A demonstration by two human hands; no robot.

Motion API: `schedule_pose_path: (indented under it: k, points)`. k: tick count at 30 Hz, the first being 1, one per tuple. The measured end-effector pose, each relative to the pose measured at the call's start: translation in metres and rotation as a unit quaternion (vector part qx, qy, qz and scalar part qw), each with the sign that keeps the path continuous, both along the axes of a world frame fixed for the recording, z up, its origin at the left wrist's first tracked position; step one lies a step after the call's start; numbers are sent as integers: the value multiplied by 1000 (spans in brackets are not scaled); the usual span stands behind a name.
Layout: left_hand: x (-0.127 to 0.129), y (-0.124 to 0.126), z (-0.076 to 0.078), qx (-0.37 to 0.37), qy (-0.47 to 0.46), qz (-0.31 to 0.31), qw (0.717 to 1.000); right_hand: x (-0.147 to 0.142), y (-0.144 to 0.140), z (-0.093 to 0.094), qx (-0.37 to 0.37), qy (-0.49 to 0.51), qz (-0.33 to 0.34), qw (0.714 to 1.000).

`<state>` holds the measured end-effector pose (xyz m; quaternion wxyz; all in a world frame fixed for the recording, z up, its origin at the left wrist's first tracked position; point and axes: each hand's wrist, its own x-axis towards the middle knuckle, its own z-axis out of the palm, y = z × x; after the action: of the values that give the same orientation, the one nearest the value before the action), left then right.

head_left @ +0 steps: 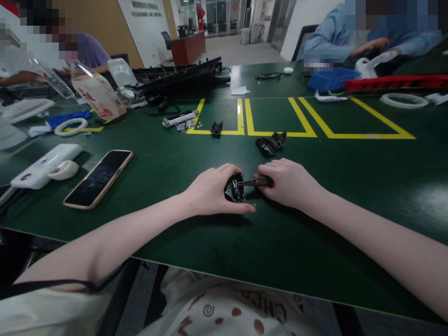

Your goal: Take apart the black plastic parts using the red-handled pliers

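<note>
My left hand [217, 190] is closed around a small black plastic part [234, 190] with metal bits inside, held just over the green table. In my right hand [285, 182] is a pair of needle-nose pliers [257, 181], fist wrapped round the handles. The plier tips reach into the black part; whether they grip a piece there I cannot tell. Beyond my hands lie black plastic fragments [268, 145], and another black piece [216, 128] sits near the yellow tape. Small metal pieces [185, 125] lie beside a white and silver bar [181, 118].
A phone [100, 179] and a white power bank [47, 165] lie at the left. Yellow tape outlines [280, 134] mark the green table [175, 161]. Farther back are a black frame [182, 79], a blue tray [331, 80] and a red strip [395, 83]. Two people sit across.
</note>
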<state>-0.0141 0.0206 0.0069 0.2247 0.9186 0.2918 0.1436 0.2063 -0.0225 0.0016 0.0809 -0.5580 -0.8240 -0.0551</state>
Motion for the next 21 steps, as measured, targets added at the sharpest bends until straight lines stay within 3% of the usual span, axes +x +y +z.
schedule_pose_path:
  k: [5,12,21]
  points:
    - [2,2,-1,13,26,31,999,-2,0,0,3,-14,0,1000]
    - [0,2,1,2,23,14,1000,-2,-1,-1,80,-76,25,994]
    - [-3,6,3,-66,3,1,998,-1,2,3,115,-79,38,989]
